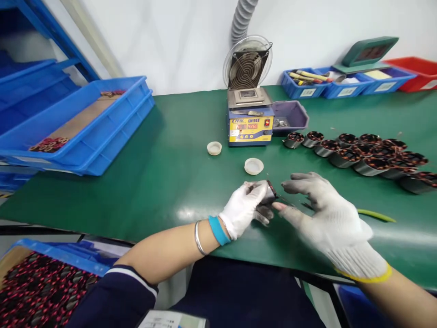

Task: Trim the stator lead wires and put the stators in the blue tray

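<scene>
My left hand (247, 205), in a white glove with grey fingertips, is closed around a small metal stator (269, 193) above the green bench. The stator's dark and reddish winding end faces right. Just right of it is my right hand (324, 216), also gloved, with thumb and fingers spread apart and a bare thumb tip close to the stator. Thin dark wire-like strands show between the two hands. Behind my right hand a tool with a green handle (377, 214) lies partly hidden; its kind cannot be made out.
Several wound stators (370, 166) stand in rows at right. A yellow-and-blue solder pot (250, 125) with a fan stands at the back, beside a purple bin (302, 119). Two shallow white dishes (254, 166) sit before it. Blue trays (112, 132) are stacked at left.
</scene>
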{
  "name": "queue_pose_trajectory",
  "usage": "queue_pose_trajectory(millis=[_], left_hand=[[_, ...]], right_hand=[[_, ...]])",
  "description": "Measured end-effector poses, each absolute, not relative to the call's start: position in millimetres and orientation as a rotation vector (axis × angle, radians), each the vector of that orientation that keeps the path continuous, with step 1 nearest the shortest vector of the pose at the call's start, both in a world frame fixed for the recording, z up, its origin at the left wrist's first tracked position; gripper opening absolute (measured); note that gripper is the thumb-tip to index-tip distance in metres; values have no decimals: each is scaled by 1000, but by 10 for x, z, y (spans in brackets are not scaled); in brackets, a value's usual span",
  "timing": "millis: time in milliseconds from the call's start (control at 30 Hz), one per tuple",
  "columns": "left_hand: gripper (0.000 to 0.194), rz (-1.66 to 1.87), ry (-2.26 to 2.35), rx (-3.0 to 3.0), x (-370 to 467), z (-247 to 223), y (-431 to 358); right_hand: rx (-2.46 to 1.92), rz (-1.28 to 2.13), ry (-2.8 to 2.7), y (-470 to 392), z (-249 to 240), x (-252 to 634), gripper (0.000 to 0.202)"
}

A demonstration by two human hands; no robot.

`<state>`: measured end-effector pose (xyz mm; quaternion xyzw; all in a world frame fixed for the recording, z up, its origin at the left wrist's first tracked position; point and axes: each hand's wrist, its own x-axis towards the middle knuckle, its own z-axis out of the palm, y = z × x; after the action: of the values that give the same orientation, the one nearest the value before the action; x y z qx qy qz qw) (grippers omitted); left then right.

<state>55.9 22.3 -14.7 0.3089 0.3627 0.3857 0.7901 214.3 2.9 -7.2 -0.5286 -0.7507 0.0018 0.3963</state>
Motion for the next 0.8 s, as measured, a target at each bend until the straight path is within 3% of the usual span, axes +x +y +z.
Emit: queue_pose_trajectory(millis=[200,267,367,467,567,700,800], left_hand=[[17,1069,929,769,598,-48,205],[18,1085,869,730,587,-61,219],[20,951,768,619,536,-109,253],[24,848,684,563,467,-134,282],[29,722,567,547,416,-127,282],[31,624,485,580,423,-121,238],[32,619,508,619,460,-86,198]], right_hand=[[-1150,-367,-2199,-113,126,2114,4],[-1035,-319,-2197,-172,231,2117,7],[-1270,2,-1891,-127,280,2179,5],[-1704,645,-1527,31,201,2266,31],[-1652,1146,-1436,132,115,2289,50],[-1490,1215,-1413,125,112,2245,49],[-1455,1011,-1596,105,190,2252,33]])
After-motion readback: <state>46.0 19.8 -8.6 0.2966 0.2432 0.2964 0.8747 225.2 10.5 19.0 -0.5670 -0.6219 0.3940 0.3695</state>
